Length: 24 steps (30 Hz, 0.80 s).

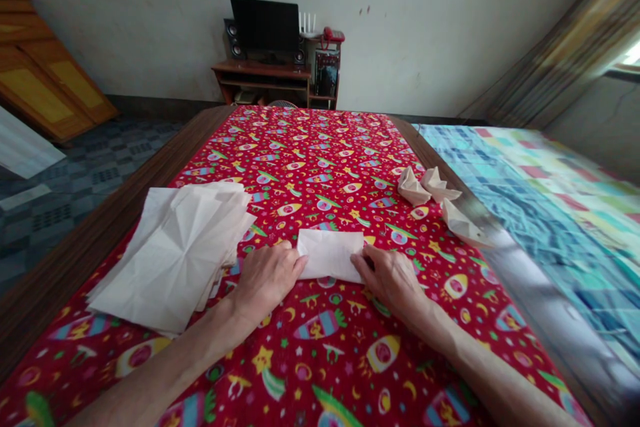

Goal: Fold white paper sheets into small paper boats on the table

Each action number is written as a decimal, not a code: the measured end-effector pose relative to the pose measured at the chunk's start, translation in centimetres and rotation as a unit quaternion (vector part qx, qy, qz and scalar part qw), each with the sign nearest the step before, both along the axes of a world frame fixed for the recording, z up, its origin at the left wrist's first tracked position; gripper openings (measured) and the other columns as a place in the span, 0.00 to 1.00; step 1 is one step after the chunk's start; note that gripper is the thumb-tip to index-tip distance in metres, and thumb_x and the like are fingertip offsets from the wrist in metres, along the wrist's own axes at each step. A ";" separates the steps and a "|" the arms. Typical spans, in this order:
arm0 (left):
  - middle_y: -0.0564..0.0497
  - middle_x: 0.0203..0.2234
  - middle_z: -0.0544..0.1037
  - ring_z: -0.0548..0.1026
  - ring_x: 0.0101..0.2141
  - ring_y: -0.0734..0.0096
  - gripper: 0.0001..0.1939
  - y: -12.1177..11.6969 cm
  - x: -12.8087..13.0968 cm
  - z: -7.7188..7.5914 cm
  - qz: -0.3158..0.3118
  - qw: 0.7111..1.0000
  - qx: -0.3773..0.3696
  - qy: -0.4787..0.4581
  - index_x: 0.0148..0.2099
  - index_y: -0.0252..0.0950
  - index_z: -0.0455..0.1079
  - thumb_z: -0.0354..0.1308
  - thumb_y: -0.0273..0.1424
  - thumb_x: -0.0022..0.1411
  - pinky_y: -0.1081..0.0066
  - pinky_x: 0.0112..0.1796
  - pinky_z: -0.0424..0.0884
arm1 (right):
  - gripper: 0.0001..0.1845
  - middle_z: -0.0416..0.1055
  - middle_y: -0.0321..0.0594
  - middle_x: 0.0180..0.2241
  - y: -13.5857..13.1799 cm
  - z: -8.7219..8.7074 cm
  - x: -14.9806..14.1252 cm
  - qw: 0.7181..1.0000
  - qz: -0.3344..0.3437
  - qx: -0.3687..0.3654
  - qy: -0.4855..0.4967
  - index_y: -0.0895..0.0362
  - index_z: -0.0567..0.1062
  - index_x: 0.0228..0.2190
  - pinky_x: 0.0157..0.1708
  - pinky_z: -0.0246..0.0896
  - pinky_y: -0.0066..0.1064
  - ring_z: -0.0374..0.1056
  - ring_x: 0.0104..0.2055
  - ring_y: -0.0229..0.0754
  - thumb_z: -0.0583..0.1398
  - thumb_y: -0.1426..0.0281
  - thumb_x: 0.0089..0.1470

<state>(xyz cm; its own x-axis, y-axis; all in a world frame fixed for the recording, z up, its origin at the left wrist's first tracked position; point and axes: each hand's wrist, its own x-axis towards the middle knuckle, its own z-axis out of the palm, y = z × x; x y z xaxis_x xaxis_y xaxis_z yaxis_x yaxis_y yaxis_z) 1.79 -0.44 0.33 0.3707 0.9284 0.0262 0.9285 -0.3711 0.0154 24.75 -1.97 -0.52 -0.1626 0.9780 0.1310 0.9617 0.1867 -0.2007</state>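
Note:
A small white sheet of paper [331,255], folded into a rectangle, lies flat on the red patterned cloth in front of me. My left hand [270,270] grips its left edge, thumb on top and fingers curled. At the opposite edge my right hand [390,273] pinches the paper in the same way. To the left of my left hand sits a loose stack of creased white paper sheets [175,253]. Beyond my right hand, by the table's right side, are three folded paper shapes: one [414,187], a second one [438,184] and a nearer one [463,223].
The red cloth [320,167] covers a dark wooden table [165,160]. On the right is a bed [540,213] with a blue checked cover. A desk [265,70] with a monitor [265,25] stands at the far wall, and a wooden cabinet [50,73] at the left.

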 end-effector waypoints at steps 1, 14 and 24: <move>0.47 0.28 0.76 0.76 0.29 0.62 0.19 0.0 0.0 0.1 0.000 1.000 -0.002 0.003 0.33 0.36 0.75 0.46 0.38 0.67 0.69 0.26 0.62 | 0.17 0.72 0.38 0.20 0.0 0.0 0.0 1.000 -0.001 -0.003 -0.003 0.56 0.71 0.24 0.23 0.38 0.29 0.65 0.21 0.36 0.53 0.62 0.60; 0.49 0.29 0.76 0.75 0.30 0.66 0.17 0.4 0.0 0.5 0.026 0.999 -0.006 -0.031 0.34 0.37 0.71 0.46 0.39 0.68 0.71 0.26 0.58 | 0.18 0.71 0.38 0.20 0.2 0.1 -0.2 1.000 -0.010 -0.014 -0.006 0.57 0.71 0.23 0.23 0.38 0.29 0.65 0.22 0.36 0.52 0.62 0.60; 0.50 0.29 0.76 0.76 0.31 0.61 0.14 0.6 0.0 0.0 0.024 0.999 -0.006 -0.025 0.33 0.39 0.70 0.48 0.38 0.66 0.69 0.27 0.59 | 0.18 0.72 0.38 0.21 0.1 0.5 -0.2 0.999 -0.010 -0.031 -0.020 0.57 0.71 0.24 0.23 0.39 0.28 0.66 0.23 0.36 0.52 0.61 0.61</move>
